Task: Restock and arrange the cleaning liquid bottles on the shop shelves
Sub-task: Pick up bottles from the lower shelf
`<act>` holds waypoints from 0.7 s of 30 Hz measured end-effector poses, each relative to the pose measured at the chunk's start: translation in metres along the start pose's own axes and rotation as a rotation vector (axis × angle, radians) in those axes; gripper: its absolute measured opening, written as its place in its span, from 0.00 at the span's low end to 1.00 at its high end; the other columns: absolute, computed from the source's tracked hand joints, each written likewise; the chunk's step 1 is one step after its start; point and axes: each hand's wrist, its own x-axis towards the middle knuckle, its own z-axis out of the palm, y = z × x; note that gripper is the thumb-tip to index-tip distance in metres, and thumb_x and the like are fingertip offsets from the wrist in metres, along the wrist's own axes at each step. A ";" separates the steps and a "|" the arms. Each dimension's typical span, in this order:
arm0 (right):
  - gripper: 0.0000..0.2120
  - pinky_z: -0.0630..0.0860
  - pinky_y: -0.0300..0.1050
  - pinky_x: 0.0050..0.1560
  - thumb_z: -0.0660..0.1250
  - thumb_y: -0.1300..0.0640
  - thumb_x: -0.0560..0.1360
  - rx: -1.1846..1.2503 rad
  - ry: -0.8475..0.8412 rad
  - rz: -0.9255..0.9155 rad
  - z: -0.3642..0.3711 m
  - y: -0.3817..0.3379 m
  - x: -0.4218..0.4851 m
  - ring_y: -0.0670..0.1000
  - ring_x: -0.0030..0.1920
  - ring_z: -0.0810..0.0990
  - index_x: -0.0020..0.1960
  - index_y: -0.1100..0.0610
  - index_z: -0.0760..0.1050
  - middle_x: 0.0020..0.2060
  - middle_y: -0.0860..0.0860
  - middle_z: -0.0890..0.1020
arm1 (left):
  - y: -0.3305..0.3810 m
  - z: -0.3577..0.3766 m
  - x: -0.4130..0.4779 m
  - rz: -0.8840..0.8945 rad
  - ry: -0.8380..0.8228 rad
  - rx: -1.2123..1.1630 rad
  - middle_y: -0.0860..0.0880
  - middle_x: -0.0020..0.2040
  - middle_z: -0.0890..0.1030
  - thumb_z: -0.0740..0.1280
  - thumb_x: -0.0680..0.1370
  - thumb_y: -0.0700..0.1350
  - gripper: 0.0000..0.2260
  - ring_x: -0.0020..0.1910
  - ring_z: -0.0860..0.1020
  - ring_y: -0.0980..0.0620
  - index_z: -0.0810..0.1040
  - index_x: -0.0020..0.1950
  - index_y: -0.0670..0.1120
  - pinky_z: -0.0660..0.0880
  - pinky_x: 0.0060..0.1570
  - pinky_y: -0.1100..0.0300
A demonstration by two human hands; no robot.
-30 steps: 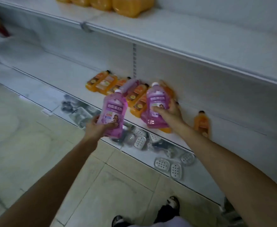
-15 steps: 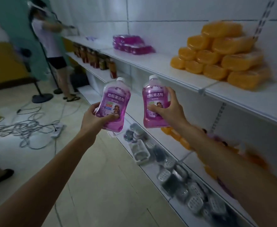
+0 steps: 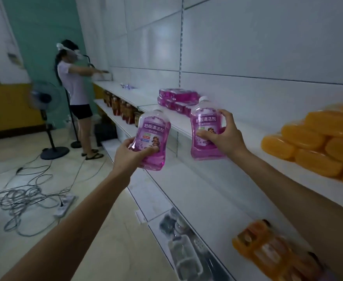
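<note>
Nearest, at the bottom right, blurred orange bottles (image 3: 263, 250) lie on the lower shelf (image 3: 217, 201). Above them both arms reach forward. The left hand (image 3: 130, 157) holds a purple bottle (image 3: 153, 138) of cleaning liquid by its lower part, fingers (image 3: 148, 151) clasped round it, the bottle slightly tilted. The right hand (image 3: 225, 136) grasps a second purple bottle (image 3: 206, 126) by its side, fingers (image 3: 227, 116) curled round it, upright in the air before the edge of the upper shelf (image 3: 178, 120). On that shelf a stack of orange bottles (image 3: 318, 142) lies to the right, and a stack of purple bottles (image 3: 176, 100) lies farther along. Beyond, another person (image 3: 73, 88) stands at the shelves near a pedestal fan (image 3: 45, 100), with cables (image 3: 20, 195) on the floor.
</note>
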 end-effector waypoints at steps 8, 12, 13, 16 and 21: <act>0.39 0.73 0.39 0.45 0.77 0.50 0.65 -0.035 0.101 -0.016 0.064 0.014 0.110 0.51 0.54 0.76 0.69 0.47 0.60 0.60 0.49 0.73 | -0.007 -0.018 0.133 0.029 -0.055 -0.056 0.48 0.50 0.79 0.75 0.66 0.40 0.28 0.47 0.80 0.51 0.71 0.64 0.42 0.78 0.37 0.65; 0.39 0.72 0.37 0.44 0.77 0.51 0.66 -0.036 0.219 0.011 0.103 0.023 0.160 0.50 0.53 0.75 0.70 0.48 0.59 0.60 0.50 0.73 | -0.011 -0.033 0.208 0.041 -0.133 -0.040 0.48 0.50 0.79 0.75 0.66 0.40 0.27 0.46 0.80 0.51 0.71 0.63 0.42 0.78 0.35 0.66; 0.39 0.71 0.36 0.42 0.77 0.51 0.66 -0.033 0.248 0.024 0.113 0.023 0.171 0.50 0.52 0.74 0.70 0.48 0.59 0.59 0.49 0.72 | -0.012 -0.037 0.227 0.055 -0.155 -0.029 0.48 0.51 0.79 0.75 0.66 0.40 0.28 0.46 0.80 0.51 0.71 0.63 0.42 0.78 0.34 0.67; 0.36 0.72 0.41 0.48 0.76 0.51 0.67 -0.041 0.339 0.106 0.138 0.022 0.209 0.51 0.52 0.74 0.69 0.52 0.61 0.59 0.51 0.73 | -0.011 -0.049 0.285 0.052 -0.235 -0.016 0.45 0.55 0.79 0.75 0.64 0.42 0.30 0.46 0.80 0.51 0.71 0.65 0.42 0.77 0.34 0.67; 0.35 0.75 0.47 0.53 0.76 0.49 0.66 -0.061 0.496 0.233 0.156 0.018 0.257 0.53 0.52 0.76 0.67 0.52 0.62 0.54 0.50 0.74 | 0.005 -0.052 0.367 0.049 -0.316 -0.019 0.47 0.52 0.80 0.75 0.67 0.40 0.27 0.44 0.80 0.52 0.71 0.64 0.41 0.75 0.37 0.64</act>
